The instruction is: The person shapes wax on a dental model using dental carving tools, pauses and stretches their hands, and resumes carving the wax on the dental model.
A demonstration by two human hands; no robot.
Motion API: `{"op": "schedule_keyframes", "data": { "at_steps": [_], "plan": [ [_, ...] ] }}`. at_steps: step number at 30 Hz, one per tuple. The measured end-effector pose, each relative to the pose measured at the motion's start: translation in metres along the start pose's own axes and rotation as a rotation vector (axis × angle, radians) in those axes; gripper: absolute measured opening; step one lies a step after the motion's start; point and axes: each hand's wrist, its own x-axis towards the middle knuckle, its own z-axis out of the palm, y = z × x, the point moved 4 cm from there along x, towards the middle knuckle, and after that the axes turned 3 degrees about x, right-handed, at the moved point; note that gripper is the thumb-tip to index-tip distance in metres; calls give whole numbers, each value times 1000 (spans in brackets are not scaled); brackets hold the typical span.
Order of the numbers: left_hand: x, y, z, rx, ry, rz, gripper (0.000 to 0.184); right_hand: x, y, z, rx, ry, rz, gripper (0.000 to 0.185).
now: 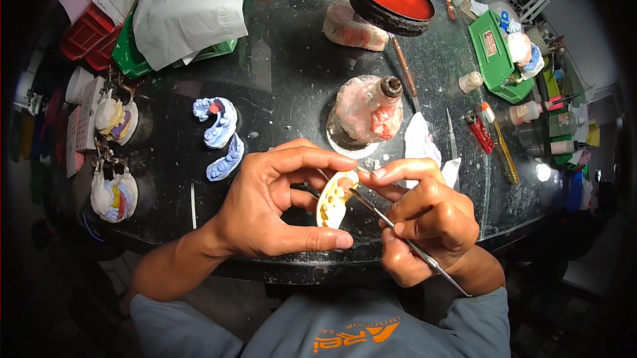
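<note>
Between the thumb and fingers of my left hand is a pale yellow dental cast with a row of teeth and a pinkish patch near its top. My right hand grips a thin metal wax carver like a pen. The carver's tip touches or is very close to the cast near the pinkish patch; I cannot tell which. My right index finger reaches toward the cast's upper edge. Just beyond the hands stands a wax-stained spirit burner. Left of them lie two blue dental casts.
A round tin of red wax rests at the back over a pinkish block. Plaster models on articulators stand at left. Green bins hold items at right. A knife and white tissue lie near the burner.
</note>
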Motion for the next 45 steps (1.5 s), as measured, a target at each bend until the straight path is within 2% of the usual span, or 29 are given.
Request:
{"op": "schedule_keyframes", "data": {
  "at_steps": [19,22,25,29,35,39,45],
  "plan": [
    [-1,-2,0,-42,-14,-37,75,-1,0,-4,-61,63,-24,22],
    [-3,-1,1,-200,0,-264,76,0,1,-13,-176,137,-73,23],
    [-2,0,1,-293,20,-308,76,-1,12,-21,-214,286,-48,24],
    [-2,-4,0,-337,23,-312,76,1,15,-25,-96,339,75,21],
    [-2,-3,-1,-343,25,-315,77,-6,13,-16,80,284,82,17],
    [-3,-5,-2,-356,19,-306,74,-7,7,-10,51,72,108,15],
    [-4,-6,-2,-367,24,-337,72,-5,6,-4,26,43,43,16]
  ]
}}
